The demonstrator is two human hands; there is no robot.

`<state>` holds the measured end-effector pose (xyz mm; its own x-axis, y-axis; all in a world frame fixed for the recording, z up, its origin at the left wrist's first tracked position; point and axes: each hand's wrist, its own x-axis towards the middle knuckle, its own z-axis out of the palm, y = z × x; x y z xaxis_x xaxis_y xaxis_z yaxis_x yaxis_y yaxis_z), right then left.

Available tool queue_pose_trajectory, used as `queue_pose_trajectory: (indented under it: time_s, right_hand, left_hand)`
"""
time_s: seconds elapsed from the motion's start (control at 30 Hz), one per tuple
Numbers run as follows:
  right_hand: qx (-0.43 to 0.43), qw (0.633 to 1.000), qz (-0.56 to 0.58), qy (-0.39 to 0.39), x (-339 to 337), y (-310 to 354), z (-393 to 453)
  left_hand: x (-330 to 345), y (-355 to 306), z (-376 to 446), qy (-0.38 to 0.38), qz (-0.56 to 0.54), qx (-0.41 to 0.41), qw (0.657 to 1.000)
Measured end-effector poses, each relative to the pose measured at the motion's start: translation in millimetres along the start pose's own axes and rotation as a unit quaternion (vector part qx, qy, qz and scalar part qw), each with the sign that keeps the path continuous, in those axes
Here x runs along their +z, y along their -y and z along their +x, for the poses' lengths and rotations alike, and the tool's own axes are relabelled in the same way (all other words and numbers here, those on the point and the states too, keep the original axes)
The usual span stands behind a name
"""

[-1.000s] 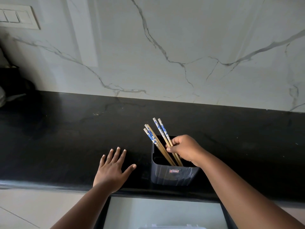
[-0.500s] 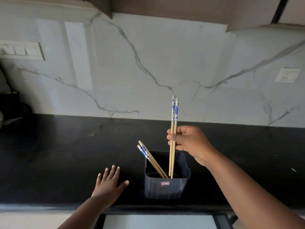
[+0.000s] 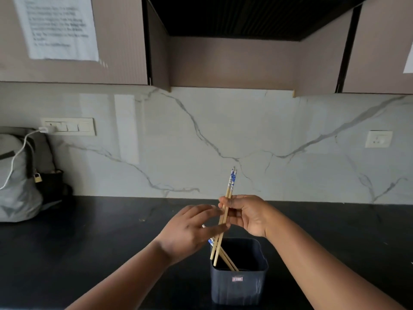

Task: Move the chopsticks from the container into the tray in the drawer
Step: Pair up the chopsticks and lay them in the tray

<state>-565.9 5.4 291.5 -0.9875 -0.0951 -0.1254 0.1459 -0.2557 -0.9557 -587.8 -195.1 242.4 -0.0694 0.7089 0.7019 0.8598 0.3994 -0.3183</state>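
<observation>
Head view, the only one: a pair of chopsticks (image 3: 228, 199) is pinched in the right hand (image 3: 247, 214) just right of frame centre, above the black counter (image 3: 89, 242). Their long axis runs nearly upright, tilted slightly so the blue-patterned tops point to the upper right and the bare tips hang down-left, over the mouth of the dark container (image 3: 239, 283) at lower centre. Thumb and curled fingers of that hand close round the sticks about midway along their length. The left hand (image 3: 190, 231) sits just left of the sticks at the same height, fingers extended toward them and blurred; they seem to touch the shafts below the right hand's grip, but whether they have closed on them I cannot tell. A second pair (image 3: 225, 257) leans inside the container, tips down, tops partly hidden behind the left hand. The drawer and its tray are out of frame. My judgement: the sticks must turn from upright toward level before they go down into the tray, and the left hand, nearer the lower ends, is placed to help.

At the left edge stands a grey backpack (image 3: 17, 182) with a white charger cable (image 3: 20, 153) running to a wall switch panel (image 3: 69, 126).
</observation>
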Motion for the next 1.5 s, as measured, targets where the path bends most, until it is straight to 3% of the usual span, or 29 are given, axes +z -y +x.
queue_pose_trajectory:
  time_s: [0.1, 0.27, 0.37, 0.43, 0.5, 0.57, 0.67, 0.87, 1.07, 1.5]
  right_hand:
    - [0.023, 0.999, 0.014, 0.017, 5, -3, -3]
    - [0.067, 0.997, 0.023, 0.043, 4, -8, -9]
    - [0.064, 0.996, -0.062, 0.024, 4, -13, -12]
    - [0.021, 0.986, -0.162, -0.031, 3, -22, -12]
    - [-0.045, 0.971, -0.231, -0.047, 5, -33, -13]
    - [-0.093, 0.962, -0.256, -0.027, 9, -43, -16]
    - [-0.139, 0.947, -0.289, -0.032, 15, -54, -20]
    - [-0.084, 0.963, -0.254, -0.018, 12, -63, -18]
    - [-0.045, 0.966, -0.254, 0.01, 8, -61, -18]
    - [-0.011, 0.962, -0.27, 0.039, 2, -59, -17]
  left_hand:
    - [-11, -2, 5, -0.015, -0.009, 0.041, 0.999]
    - [-18, -11, 12, -0.035, -0.064, 0.043, 0.996]
    - [-26, -13, 25, -0.044, -0.135, -0.093, 0.986]
    - [-34, -11, 40, -0.056, -0.228, -0.266, 0.935]
    - [-43, -3, 56, -0.069, -0.355, -0.42, 0.833]
    - [-48, 7, 67, -0.062, -0.442, -0.494, 0.747]
    - [-52, 13, 73, -0.027, -0.494, -0.52, 0.697]
    - [-47, 17, 75, 0.027, -0.502, -0.573, 0.647]
    - [-41, 15, 75, 0.0, -0.535, -0.586, 0.609]
    - [-36, 16, 81, 0.005, -0.533, -0.591, 0.605]
